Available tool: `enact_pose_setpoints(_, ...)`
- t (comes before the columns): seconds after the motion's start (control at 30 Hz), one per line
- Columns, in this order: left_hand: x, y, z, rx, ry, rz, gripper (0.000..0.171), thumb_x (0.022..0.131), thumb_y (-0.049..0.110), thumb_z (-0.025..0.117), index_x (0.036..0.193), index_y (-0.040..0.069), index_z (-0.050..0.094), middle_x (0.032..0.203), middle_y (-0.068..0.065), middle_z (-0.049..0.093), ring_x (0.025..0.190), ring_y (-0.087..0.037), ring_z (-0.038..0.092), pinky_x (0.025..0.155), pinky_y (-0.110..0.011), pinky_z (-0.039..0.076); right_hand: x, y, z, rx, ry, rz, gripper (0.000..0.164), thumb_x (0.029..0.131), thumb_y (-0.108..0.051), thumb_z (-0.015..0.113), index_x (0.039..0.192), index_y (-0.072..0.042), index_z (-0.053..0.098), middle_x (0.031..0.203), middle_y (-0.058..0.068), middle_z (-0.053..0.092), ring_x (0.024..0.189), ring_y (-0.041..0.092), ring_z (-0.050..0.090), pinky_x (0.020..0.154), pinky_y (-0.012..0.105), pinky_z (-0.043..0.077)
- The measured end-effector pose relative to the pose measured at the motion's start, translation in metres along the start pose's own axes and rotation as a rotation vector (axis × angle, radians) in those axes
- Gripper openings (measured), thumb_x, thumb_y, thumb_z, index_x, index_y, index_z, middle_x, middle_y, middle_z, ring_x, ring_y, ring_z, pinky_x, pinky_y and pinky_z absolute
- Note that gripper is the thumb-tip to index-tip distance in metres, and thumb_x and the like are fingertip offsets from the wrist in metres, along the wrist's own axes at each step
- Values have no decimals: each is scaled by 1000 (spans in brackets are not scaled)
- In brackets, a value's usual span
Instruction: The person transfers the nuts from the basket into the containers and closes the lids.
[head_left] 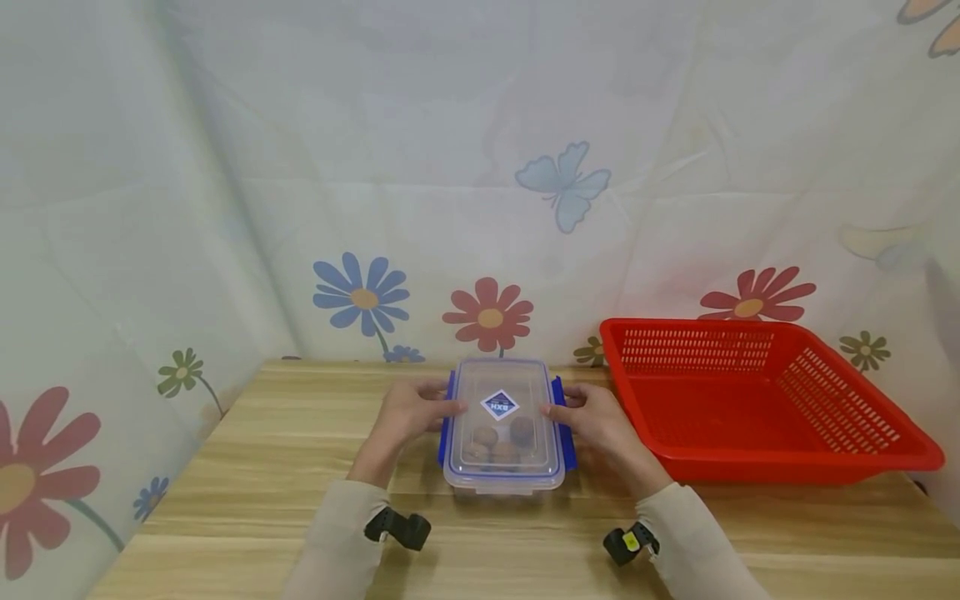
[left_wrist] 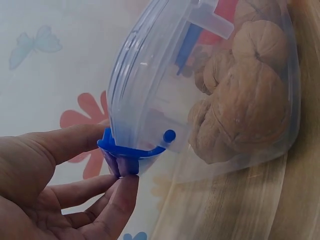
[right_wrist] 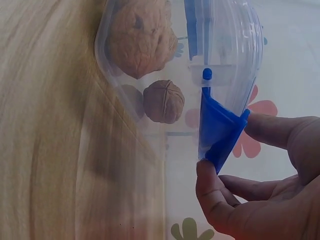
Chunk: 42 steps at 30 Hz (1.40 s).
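Note:
A clear plastic food container [head_left: 504, 429] with a blue-trimmed lid stands on the wooden table, several walnuts [left_wrist: 252, 102] inside it. Blue latches stick outward on its two long sides. My left hand [head_left: 414, 412] pinches the left latch [left_wrist: 131, 155], thumb at the lid's edge and fingers beneath the flap. On the other side my right hand [head_left: 596, 414] holds the right latch [right_wrist: 219, 131] the same way, thumb above and fingertips below. A diamond-shaped label [head_left: 499, 405] marks the lid, which sits on the container.
A large red plastic basket [head_left: 750, 467] with slotted walls stands to the right, close beside my right hand. Behind the table [head_left: 300, 467] hangs a pale cloth [head_left: 435, 167] with printed flowers and a butterfly. Each wrist wears a small black camera.

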<state>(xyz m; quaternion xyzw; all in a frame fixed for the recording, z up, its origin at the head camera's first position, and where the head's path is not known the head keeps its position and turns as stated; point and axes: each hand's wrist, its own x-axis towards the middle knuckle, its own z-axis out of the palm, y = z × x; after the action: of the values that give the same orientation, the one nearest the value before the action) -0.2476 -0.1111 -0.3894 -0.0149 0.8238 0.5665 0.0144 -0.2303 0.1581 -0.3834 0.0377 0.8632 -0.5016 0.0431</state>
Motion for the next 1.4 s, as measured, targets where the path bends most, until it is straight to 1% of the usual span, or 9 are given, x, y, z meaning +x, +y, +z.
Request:
enact_pose_setpoints(0.1,-1,0,1,-19,1,16,48,90,9,86,133,-7,69,119,-26,74,100,-37,76,82,-44,67,-1,1,0,-4,1,-14,59,100,-21,77,148,5,55,127,23,70,100,34,74,91,51,64)
enact_pose_setpoints(0.23,-1,1,2,-3,6,26,50,89,6,86,132,-8,69,118,-27,74,99,-38,76,80,-44,67,-2,2,0,-6,4,-36,57,99,-20,77,147,5,56,123,21,71,95,30,75,89,50,65)
enact_pose_setpoints(0.43,-2,4,5,77,32,33,46,89,7,85,131,-6,70,116,-24,75,96,-34,77,81,-45,67,-2,0,0,-21,8,-42,56,99,-20,77,146,5,57,122,21,72,93,30,75,89,49,65)
enact_pose_setpoints(0.67,-5,7,4,165,56,56,44,90,8,84,129,-6,72,112,-22,75,89,-30,77,74,-39,67,0,-4,0,-63,6,-71,54,99,-17,77,144,6,59,122,22,71,98,32,74,90,48,65)
enact_pose_setpoints(0.77,-6,8,5,180,60,57,44,89,8,84,129,-6,72,112,-23,76,88,-30,77,73,-38,67,-1,-5,0,-66,5,-68,53,99,-17,77,143,6,59,122,22,71,100,32,73,92,47,64)
enact_pose_setpoints(0.9,-6,9,7,186,62,56,45,89,8,84,130,-5,72,113,-23,76,90,-31,76,75,-39,67,-2,-4,-1,-60,7,-64,51,99,-15,77,143,5,60,124,20,71,103,32,72,94,47,63)
enact_pose_setpoints(1.1,-6,11,11,236,90,73,42,89,9,84,128,-3,74,112,-20,77,96,-31,75,81,-40,66,-4,-2,-3,-63,7,-73,49,99,-16,76,142,5,61,122,18,71,101,30,71,94,46,63)
enact_pose_setpoints(1.27,-8,12,11,203,81,53,41,89,8,84,128,-3,74,111,-19,76,93,-29,74,80,-40,66,-4,-1,-2,-65,14,-74,49,99,-16,77,142,3,62,121,17,72,97,28,71,94,45,64)
enact_pose_setpoints(1.4,-9,13,9,182,72,32,41,90,8,83,129,-2,74,111,-18,76,91,-28,74,79,-39,66,-3,-1,-1,-76,19,-96,50,99,-15,77,142,4,62,123,18,72,98,29,72,94,46,63)
